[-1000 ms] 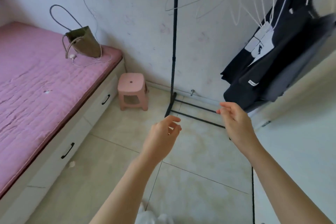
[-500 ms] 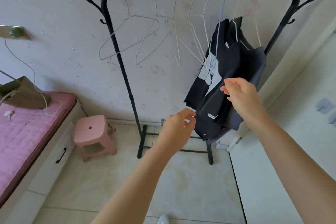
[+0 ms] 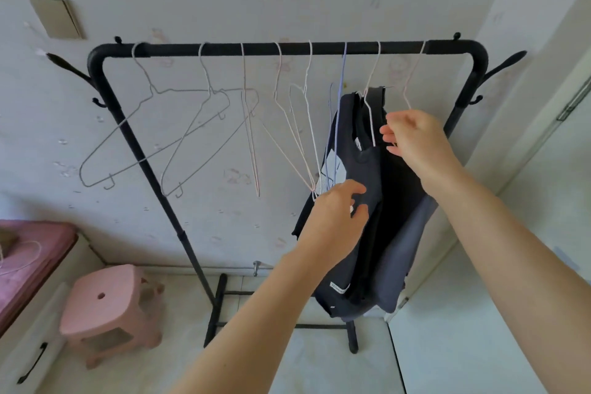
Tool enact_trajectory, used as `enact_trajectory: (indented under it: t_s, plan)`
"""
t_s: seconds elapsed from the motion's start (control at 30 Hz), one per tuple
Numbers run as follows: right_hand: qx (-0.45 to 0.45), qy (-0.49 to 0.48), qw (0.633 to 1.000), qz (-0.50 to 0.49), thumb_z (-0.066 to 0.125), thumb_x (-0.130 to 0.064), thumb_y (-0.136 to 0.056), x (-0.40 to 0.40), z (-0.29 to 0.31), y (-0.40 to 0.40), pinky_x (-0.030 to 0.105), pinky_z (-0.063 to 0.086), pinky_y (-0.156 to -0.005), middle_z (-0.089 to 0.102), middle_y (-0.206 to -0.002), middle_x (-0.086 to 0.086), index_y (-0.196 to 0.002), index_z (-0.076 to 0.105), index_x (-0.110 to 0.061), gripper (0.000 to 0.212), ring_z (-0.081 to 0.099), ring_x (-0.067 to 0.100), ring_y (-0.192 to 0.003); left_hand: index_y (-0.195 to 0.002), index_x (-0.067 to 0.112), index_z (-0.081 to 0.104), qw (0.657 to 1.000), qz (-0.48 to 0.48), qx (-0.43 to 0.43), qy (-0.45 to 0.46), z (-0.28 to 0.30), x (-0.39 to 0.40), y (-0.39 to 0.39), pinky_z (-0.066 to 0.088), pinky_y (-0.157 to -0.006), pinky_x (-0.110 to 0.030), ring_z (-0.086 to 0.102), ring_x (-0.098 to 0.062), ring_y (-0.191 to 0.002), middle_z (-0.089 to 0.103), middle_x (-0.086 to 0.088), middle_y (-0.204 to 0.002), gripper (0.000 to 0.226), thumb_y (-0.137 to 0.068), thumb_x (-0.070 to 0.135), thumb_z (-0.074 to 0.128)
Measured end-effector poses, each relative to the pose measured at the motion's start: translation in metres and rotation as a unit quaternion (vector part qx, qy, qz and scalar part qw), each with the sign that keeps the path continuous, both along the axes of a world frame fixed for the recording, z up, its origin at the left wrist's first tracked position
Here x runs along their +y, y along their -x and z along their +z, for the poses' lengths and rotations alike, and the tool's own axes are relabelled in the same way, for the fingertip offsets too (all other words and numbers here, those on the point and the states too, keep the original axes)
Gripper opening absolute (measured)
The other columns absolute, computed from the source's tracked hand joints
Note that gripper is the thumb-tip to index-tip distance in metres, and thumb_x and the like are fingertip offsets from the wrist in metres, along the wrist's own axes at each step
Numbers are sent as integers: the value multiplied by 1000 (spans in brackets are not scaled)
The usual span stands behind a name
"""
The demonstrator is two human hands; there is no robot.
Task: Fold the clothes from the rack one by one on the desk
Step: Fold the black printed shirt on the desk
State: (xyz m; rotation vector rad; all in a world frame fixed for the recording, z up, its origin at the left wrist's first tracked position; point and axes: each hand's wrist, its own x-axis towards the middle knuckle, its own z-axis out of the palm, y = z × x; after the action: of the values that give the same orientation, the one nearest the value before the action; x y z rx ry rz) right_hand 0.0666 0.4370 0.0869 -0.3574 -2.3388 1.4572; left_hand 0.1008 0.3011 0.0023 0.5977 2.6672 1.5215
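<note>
Both hands have risen to the dark clothes (image 3: 377,201) hanging at the rack's (image 3: 287,48) right end, left hand (image 3: 335,217) and right hand (image 3: 412,137) with fingers spread, poised to unhook a garment.

One black rack (image 3: 287,48) is seen, with eight wire hangers (image 3: 153,137) hung on its bar. About three dark garments (image 3: 377,208) are counted, though overlap hides the exact number. One pink stool (image 3: 105,304), two hands (image 3: 339,217) and one wall plate (image 3: 56,17) are shown.
</note>
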Motion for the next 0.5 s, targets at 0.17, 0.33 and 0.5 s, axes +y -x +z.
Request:
enact_trajectory:
  t_s: [0.17, 0.33, 0.5]
  plan:
    - [-6, 7, 1000, 18, 44, -15, -92, 28, 6, 54, 67, 42, -90, 51, -114, 39, -110, 51, 15, 35, 59, 48, -91, -137, 18, 46, 999, 39, 30, 3, 7, 50, 35, 33, -90, -15, 50, -14, -119, 50, 1, -138, 40, -97, 19, 51]
    - [-71, 26, 997, 24, 48, -13, -88, 41, 3, 96, 64, 43, -93, 49, -126, 35, -124, 45, 14, 45, 50, 48, -117, -144, 18, 33, 996, 82, -4, -18, 3, 80, 58, 33, -99, -19, 43, -17, -129, 37, 2, -148, 50, -98, 21, 51]
    - [-126, 160, 977, 65, 52, -16, -94, 48, -5, 123, 42, 55, -89, 58, -109, 21, -119, 53, 4, 32, 64, 32, -98, -142, 22, 35, 994, 105, -34, -17, -8, 93, 73, 31, -88, -16, 45, -13, -123, 46, 3, -139, 48, -97, 25, 51]
